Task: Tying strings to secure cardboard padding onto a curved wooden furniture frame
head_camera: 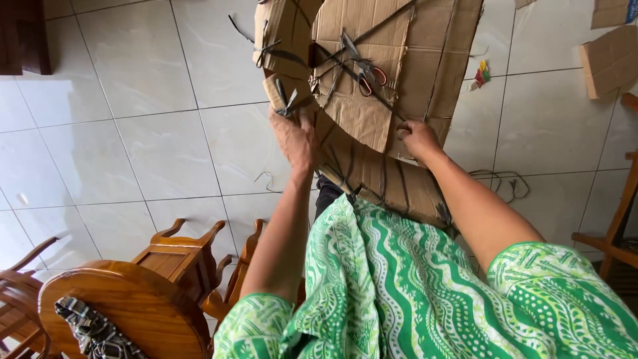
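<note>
Head view, looking down. The person in a green patterned garment (pixel 399 286) is leaning over a stack of flattened cardboard sheets (pixel 392 80) lying on the white tiled floor (pixel 133 146), far centre of the scene.

Left hand (pixel 292 139) is pressing on the left edge of the cardboard, fingers curled down over it (how tightly they are closing cannot be told, palm is facing away). It is sitting just beside a small rolled cardboard piece (pixel 274 92) with a dark metal clip or tool (pixel 287 103) at its end; whether the fingers are actually pinching that piece cannot be told.

Right hand (pixel 419 136) is closing into a loose fist on the near right part of the cardboard, fingers curling around what looks like a dark strap (pixel 372 93) running diagonally across the sheets. Several dark straps are crossing the stack, near and far.

Red-handled scissors (pixel 367 74) are lying on top of the cardboard, far of both hands, between them, not touched.

Around it:
- More cardboard scraps (pixel 608 60) lying far right on the floor.
- Small coloured bits (pixel 480 74) (red, yellow, green) lying on the tiles right of the stack.
- Loose dark cord (pixel 505 181) lying on the floor just right of the right forearm.
- Round wooden table (pixel 133 312) near left, with a dark patterned cloth (pixel 93 329) on it; wooden chairs (pixel 183 256) standing next to it.
- Another wooden chair frame (pixel 618 226) showing at the right edge.
</note>
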